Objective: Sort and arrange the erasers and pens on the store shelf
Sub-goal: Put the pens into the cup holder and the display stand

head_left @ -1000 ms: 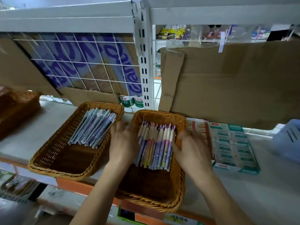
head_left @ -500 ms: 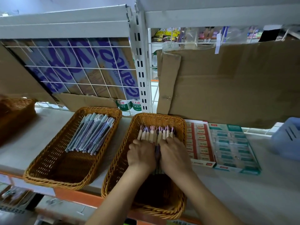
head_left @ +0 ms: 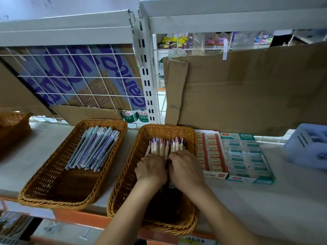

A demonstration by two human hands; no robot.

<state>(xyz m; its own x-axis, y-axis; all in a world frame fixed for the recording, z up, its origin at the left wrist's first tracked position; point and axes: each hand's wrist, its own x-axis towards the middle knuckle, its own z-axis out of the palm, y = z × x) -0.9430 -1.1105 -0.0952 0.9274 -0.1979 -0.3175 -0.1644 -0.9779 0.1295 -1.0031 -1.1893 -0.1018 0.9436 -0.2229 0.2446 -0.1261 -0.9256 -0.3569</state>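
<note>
Head view, looking down onto a white store shelf (head_left: 265, 200). Shows 2 wicker baskets side by side near the front edge.

In the right basket (head_left: 122, 183): a bundle of pastel pens (head_left: 162, 147), cream barrels with pink and purple caps pointing toward the back. Also inside this basket, the left grip (head_left: 152, 169) and right grip (head_left: 185, 167), bare, knuckles up, touching each other. Both closed over the bundle, fingers curled down onto the pens, covering the near half of them.

In the left basket (head_left: 53, 183): a second bundle, blue-grey pens (head_left: 93, 149), lying diagonally in the back half, untouched.

Just beside the right basket, on the right: 2 open display boxes of erasers, touching each other. First the red-trimmed box (head_left: 212, 152), then the green-trimmed box (head_left: 246, 156), each filled with neat rows.

Farther right, a pale blue plastic container (head_left: 307, 145), cut off by the frame edge. At the far left, part of a third basket (head_left: 12, 124).

Behind everything, brown cardboard (head_left: 247, 89) on the right and a white wire grid (head_left: 79, 76) on the left.
</note>
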